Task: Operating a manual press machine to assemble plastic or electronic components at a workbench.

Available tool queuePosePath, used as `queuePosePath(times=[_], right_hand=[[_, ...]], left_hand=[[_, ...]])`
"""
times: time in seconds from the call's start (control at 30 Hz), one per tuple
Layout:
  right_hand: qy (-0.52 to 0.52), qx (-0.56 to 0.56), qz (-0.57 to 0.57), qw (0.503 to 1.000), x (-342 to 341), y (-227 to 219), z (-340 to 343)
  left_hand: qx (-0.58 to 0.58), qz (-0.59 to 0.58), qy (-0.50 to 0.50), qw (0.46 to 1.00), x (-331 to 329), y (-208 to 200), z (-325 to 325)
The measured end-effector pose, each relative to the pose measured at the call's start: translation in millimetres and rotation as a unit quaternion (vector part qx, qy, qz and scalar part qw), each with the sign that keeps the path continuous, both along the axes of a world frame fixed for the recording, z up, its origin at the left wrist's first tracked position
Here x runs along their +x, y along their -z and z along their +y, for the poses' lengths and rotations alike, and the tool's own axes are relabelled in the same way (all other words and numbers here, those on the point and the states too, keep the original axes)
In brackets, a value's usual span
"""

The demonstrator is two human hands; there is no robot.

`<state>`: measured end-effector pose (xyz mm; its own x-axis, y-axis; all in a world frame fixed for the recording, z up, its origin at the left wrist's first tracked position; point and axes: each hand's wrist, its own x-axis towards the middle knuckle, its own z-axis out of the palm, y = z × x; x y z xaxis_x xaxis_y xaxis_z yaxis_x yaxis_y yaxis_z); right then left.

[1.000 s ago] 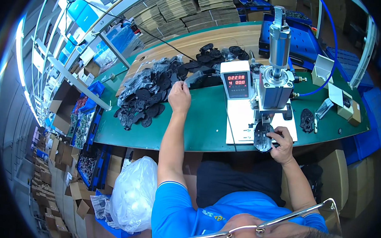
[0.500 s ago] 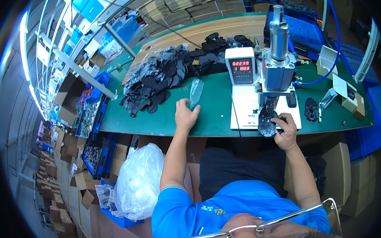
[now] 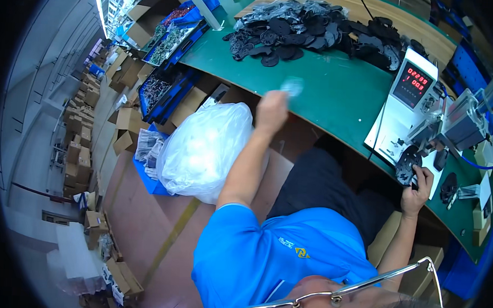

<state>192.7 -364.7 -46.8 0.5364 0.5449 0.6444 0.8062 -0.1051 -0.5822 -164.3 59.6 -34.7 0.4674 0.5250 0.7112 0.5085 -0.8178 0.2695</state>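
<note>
At three o'clock, black part (image 3: 406,164) in hand

The person's right hand (image 3: 417,192) grips it beside the press (image 3: 462,127). Toward one o'clock, the clenched left hand (image 3: 272,112) holds a blurred clear wrapper (image 3: 293,87) near the edge of the counter (image 3: 337,97).

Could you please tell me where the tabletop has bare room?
The green tabletop is mostly bare between the black parts pile and the white machine base. Crowded: the pile itself, and the base near the right hand.

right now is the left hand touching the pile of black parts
Apart. The head view shows green tabletop between the left hand and the pile of black parts.
</note>
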Motion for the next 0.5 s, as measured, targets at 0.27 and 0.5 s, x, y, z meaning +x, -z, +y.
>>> queuePosePath(times=[0.27,0.5], right_hand=[[-0.010,0.019,0.009,1.000,-13.3,-17.1,16.4],[0.010,0.024,0.001,1.000,-17.4,-20.7,6.2]], left_hand=[[-0.340,0.188,-0.538,0.748,-349.0,73.9,-1.1],[-0.295,0.394,-0.422,0.761,-222.0,19.7,26.0]])
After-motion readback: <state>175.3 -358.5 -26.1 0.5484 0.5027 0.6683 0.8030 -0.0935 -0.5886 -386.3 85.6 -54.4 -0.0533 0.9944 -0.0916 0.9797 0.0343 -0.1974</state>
